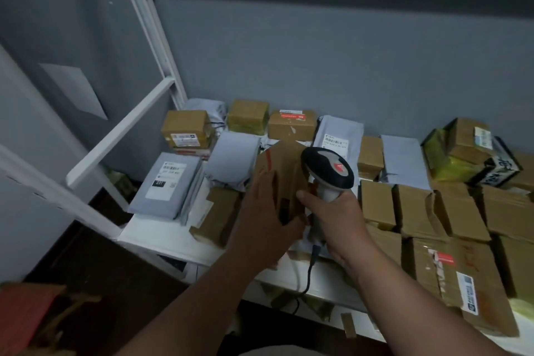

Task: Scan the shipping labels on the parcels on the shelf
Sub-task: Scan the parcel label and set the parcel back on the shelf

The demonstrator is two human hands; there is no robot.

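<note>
Grey walls stand behind our white shelf (161,235), which is full of brown boxes and grey bags, some with white labels. Our left hand (264,221) holds a tipped-up brown box (281,173) near the front of the shelf, with straight fingers on its left side and the thumb under it, and our right hand (336,221) is curled round the handle of the scanner (328,167), just to the right of the box and touching it. We cannot see a label on this box, so we think we must turn it until its label faces the scanner head.

Label print (335,142) too small to read; right-hand boxes (517,266) cropped.
</note>
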